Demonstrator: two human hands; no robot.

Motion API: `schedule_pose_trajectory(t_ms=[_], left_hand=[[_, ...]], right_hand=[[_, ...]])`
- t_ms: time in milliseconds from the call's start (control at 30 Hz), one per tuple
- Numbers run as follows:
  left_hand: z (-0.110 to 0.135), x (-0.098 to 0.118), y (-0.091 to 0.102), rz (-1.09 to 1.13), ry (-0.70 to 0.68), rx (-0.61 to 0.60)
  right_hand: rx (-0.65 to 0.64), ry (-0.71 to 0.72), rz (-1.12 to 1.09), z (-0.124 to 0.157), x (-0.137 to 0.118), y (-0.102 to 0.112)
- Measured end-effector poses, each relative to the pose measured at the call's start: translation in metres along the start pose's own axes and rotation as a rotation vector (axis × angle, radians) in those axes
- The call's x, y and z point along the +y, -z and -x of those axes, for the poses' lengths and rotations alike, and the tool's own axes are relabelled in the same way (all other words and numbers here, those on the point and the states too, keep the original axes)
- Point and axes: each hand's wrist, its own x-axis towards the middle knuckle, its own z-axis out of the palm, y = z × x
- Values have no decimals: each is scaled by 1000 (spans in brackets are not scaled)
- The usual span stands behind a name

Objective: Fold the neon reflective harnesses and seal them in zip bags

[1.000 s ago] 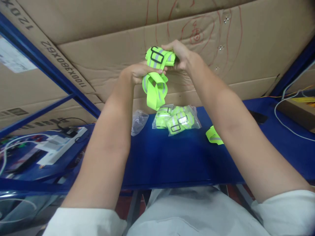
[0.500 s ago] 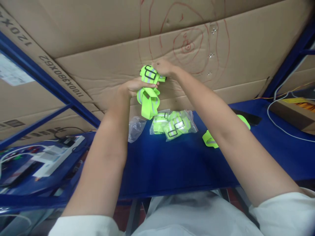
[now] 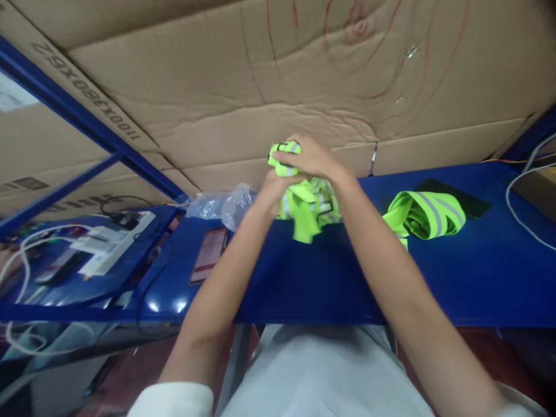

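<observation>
A neon-yellow reflective strap [image 3: 284, 164] with a grey stripe is gathered into a bundle between my hands, above the back of the blue table [image 3: 317, 284]. My right hand [image 3: 311, 155] is closed over the bundle from the right, its fingers wrapped across the front. From below and the left, my left hand [image 3: 273, 190] grips the same strap, its fingers partly hidden. A loose end [image 3: 305, 225] dangles under the hands. Behind it, more yellow strap in clear bags [image 3: 329, 207] shows partly, blocked by my hands and arm.
To the right lies a loosely coiled yellow strap [image 3: 438, 215] beside a dark flat object [image 3: 471, 200]. Crumpled clear plastic bags [image 3: 238, 204] and a phone [image 3: 209, 255] lie left. A white power strip [image 3: 108, 249] with cables sits farther left. Cardboard [image 3: 208, 127] walls the back.
Both hands have come down and rightward in view with the strap. My right hand now wraps over the bundle, hiding the buckle seen before. The view has tilted down, showing the phone.
</observation>
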Motion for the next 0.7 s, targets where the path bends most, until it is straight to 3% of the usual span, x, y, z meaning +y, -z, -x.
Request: schedule_pose_trajectory(t_ms=[67,167,267,433,700], left_hand=[[37,-26,-18,-55,-45,110],[83,-46,-30,-147,4,34],[109,-53,-27,-204,10,-59],[122,-64,-20,-307,-134,-97],[126,-66,-9,-360,-64,-341]], right_hand=[[-2,2,63,38,8,-10],[228,42,-5,103,13,-14],[271,161,5,147,9,-11],[245,315,108,160,3,-8],[245,281,107,167,15,-10]])
